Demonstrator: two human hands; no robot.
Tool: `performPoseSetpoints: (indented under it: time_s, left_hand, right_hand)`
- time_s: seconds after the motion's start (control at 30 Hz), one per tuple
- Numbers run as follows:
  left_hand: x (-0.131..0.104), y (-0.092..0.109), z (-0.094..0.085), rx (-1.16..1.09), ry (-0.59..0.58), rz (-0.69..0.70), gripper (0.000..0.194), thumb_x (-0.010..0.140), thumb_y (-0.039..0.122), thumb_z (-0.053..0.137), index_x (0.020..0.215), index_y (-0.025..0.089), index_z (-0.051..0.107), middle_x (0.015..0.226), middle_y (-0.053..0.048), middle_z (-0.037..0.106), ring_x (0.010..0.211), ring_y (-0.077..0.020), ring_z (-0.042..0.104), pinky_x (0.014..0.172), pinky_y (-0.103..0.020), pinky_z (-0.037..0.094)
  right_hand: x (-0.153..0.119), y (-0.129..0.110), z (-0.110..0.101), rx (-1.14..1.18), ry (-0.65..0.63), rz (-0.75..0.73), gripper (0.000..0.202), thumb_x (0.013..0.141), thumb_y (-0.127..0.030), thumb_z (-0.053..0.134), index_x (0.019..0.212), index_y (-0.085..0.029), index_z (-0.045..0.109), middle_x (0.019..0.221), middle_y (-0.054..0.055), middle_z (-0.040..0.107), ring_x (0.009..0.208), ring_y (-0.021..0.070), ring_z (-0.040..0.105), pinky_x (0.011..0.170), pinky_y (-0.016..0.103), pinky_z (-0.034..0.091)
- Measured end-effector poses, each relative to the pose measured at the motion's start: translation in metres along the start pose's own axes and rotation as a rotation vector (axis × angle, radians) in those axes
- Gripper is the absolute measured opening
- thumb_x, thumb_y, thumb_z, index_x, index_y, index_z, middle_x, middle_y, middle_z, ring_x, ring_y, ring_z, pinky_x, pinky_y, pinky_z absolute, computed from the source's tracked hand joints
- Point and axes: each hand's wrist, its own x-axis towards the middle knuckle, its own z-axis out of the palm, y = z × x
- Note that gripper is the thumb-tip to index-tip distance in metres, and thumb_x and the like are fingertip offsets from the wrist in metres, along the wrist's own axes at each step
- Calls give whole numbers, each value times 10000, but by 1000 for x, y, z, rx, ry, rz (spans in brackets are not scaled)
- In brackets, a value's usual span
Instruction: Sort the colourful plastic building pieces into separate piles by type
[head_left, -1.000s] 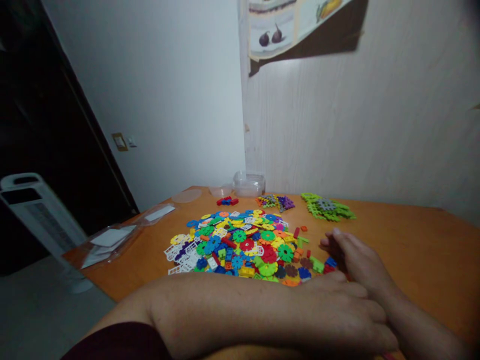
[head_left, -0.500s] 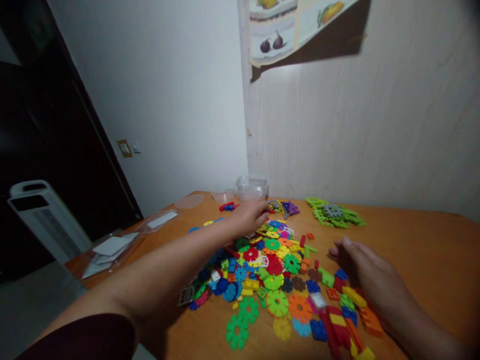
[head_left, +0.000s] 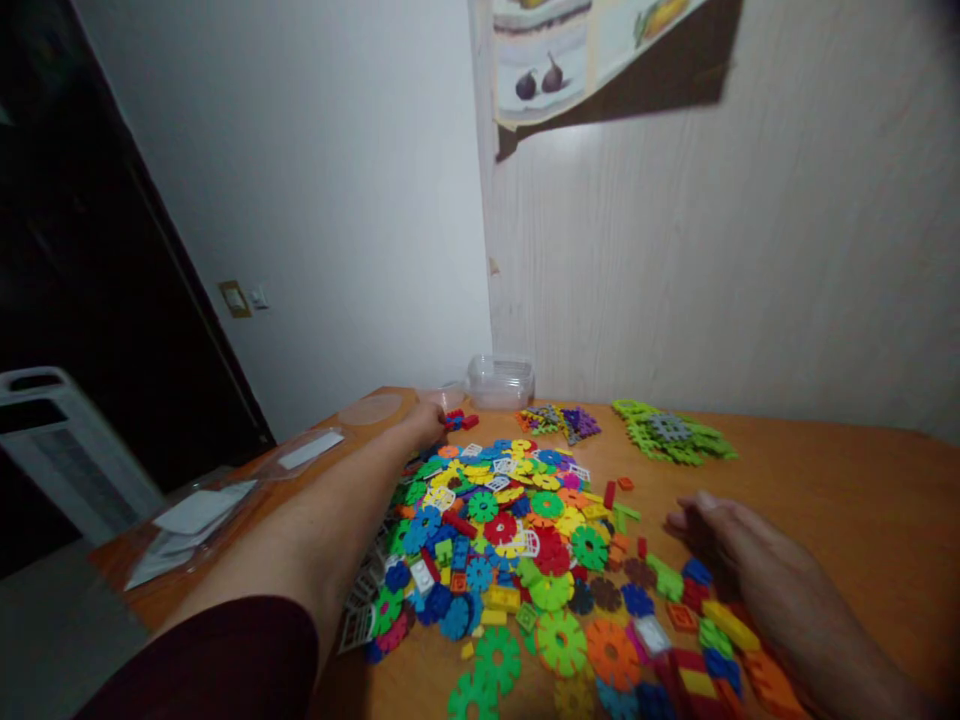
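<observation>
My left hand reaches to the far left of the table, right beside a small group of red and blue pieces. Its fingers look drawn together, and whatever may be in them is hidden. Under and beside that forearm spreads a big heap of notched plastic discs, mixed with building bricks and white lattice pieces. My right hand rests on its side at the heap's right edge, fingers loosely stretched and nothing visible in them. Near it lie a green brick and a yellow brick.
Clear plastic containers stand by the wall. Yellow, grey and purple pieces and a lime-green stack lie along the back. On the left are a flat clear lid and plastic packs with white paper.
My left hand has moved left, from above the back of the heap to the red and blue pieces. My right hand stays almost in place. The view has shifted slightly.
</observation>
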Motion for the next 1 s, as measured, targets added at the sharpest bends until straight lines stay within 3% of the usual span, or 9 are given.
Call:
performPoseSetpoints:
  time_s: [0.13, 0.27, 0.33, 0.4, 0.53, 0.63, 0.77, 0.87, 1.0]
  left_hand:
    - [6, 4, 1, 99, 50, -14, 37, 697, 179, 745, 700, 150, 722, 713, -97, 708, 818, -285, 672, 724, -343, 485]
    - [-8, 36, -2, 105, 102, 133, 147, 840, 227, 633, 899, 176, 757, 936, -97, 754, 912, -242, 669, 777, -314, 485]
    - [-29, 66, -5, 64, 192, 364, 214, 880, 217, 580, 998, 178, 754, 1018, -100, 747, 938, -223, 660, 812, -313, 488]
    - [-62, 103, -9, -1, 208, 620, 242, 910, 231, 558, 1063, 173, 736, 1029, -103, 730, 919, -207, 650, 833, -328, 489]
    - [-145, 172, -20, -75, 61, 1130, 259, 981, 292, 519, 1136, 188, 698, 1068, -104, 698, 984, -203, 625, 878, -344, 484]
    - [-197, 205, -20, 11, -40, 1425, 253, 964, 318, 572, 1158, 209, 692, 1087, -98, 693, 1029, -229, 606, 902, -364, 472]
    - [-231, 224, -3, 139, -79, 1620, 246, 956, 313, 588, 1161, 222, 691, 1124, -89, 701, 1068, -243, 588, 910, -390, 453]
    - [-240, 230, 12, 238, -81, 1665, 169, 970, 281, 566, 1045, 246, 714, 1047, -63, 720, 1020, -231, 598, 832, -394, 451]
    - [-243, 234, 22, 322, -92, 1668, 132, 950, 290, 596, 963, 264, 724, 1015, -58, 725, 960, -227, 618, 696, -386, 435]
  right_hand:
    - [1, 2, 0, 6, 4, -13, 572, 777, -723, 667, 1041, -219, 730, 1148, 116, 774, 1042, 294, 730, 637, 286, 575]
    - [1, 3, 1, 28, -8, -26, 528, 800, -703, 663, 1030, -231, 720, 1082, 97, 782, 1021, 279, 728, 640, 284, 567]
    - [0, 1, 2, 60, -15, -46, 478, 819, -668, 669, 999, -228, 715, 1031, 81, 784, 1002, 255, 728, 675, 273, 564]
    - [-2, -2, 4, 89, -20, -65, 430, 829, -633, 680, 960, -224, 711, 964, 59, 779, 958, 222, 725, 716, 258, 556]
    - [-6, -8, 8, 137, -20, -99, 389, 817, -600, 709, 895, -219, 700, 841, 19, 748, 836, 177, 699, 731, 248, 543]
    - [-8, -12, 10, 160, -36, -144, 378, 789, -583, 742, 822, -212, 678, 776, 2, 715, 764, 167, 670, 698, 251, 534]
    - [-7, -11, 10, 152, -39, -147, 380, 797, -592, 736, 822, -218, 673, 781, 0, 713, 776, 166, 665, 705, 250, 534]
    - [-3, -5, 9, 175, -32, -133, 380, 811, -599, 719, 878, -226, 688, 816, 9, 733, 838, 178, 687, 759, 259, 549]
    - [2, 1, 7, 125, -47, -111, 409, 825, -624, 695, 917, -226, 699, 868, 25, 751, 861, 188, 701, 705, 256, 544]
